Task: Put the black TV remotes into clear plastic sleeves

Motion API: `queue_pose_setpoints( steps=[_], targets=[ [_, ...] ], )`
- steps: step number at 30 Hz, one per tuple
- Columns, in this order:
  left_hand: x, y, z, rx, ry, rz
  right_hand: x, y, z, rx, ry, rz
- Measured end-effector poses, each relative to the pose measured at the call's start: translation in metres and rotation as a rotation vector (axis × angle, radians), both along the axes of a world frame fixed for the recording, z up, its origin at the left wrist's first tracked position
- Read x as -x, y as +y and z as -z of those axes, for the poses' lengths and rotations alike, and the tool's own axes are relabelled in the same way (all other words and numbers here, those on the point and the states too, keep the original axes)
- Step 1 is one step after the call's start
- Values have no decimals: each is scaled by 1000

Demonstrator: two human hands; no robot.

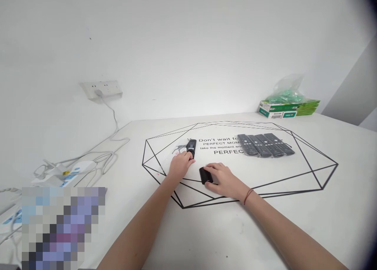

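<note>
My left hand [180, 164] is closed around the near end of a slim black remote control [191, 145], which rests on the table with a pale label showing. The hand covers its lower part. A clear plastic bag [171, 154] lies beside and partly under that hand. Closer to me, my right hand [222, 178] grips a small black curved piece [205, 175] between thumb and fingers, at the table surface. It looks like a cover, but its exact kind is unclear. Several dark remote controls [259, 145] in clear wrapping lie side by side to the right.
Black lines and lettering mark the white table [265, 230]. Green and white boxes [279, 107] with a plastic bag [287, 90] on top stand at the back right. Power strips [73, 173] and tangled cables lie left, below a wall socket [101, 89]. A blurred-out patch [64, 230] covers the lower left.
</note>
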State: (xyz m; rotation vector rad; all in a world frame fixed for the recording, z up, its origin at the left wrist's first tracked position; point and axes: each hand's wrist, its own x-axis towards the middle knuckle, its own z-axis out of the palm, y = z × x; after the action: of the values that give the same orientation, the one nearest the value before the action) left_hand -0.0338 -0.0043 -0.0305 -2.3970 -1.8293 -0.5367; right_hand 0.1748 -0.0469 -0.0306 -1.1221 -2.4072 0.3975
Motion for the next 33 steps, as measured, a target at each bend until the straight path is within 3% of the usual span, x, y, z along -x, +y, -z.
queue_pose_setpoints(
  steps=[4, 7, 12, 20, 24, 27, 31, 33],
  targets=[
    [11, 3, -3, -18, -38, 26, 6, -5, 3, -27, 1, 29],
    [30, 7, -4, -64, -32, -37, 17, -9, 4, -62, 23, 21],
    [52, 13, 1, 147, 32, -126, 43, -7, 3, -126, -7, -32],
    [37, 6, -2, 142, 109, -24, 63, 5, 7, -167, -51, 20],
    [32, 3, -5, 118, 120, 41, 48, 15, 5, -184, -62, 20],
    [30, 2, -5, 115, 118, 56, 11, 38, 2, -215, -46, 248],
    [28, 2, -3, 90, 129, 50, -57, 68, 7, -215, -88, 939],
    [27, 2, -1, 50, 146, 53, -81, 75, 12, -168, -118, 1116]
  ],
)
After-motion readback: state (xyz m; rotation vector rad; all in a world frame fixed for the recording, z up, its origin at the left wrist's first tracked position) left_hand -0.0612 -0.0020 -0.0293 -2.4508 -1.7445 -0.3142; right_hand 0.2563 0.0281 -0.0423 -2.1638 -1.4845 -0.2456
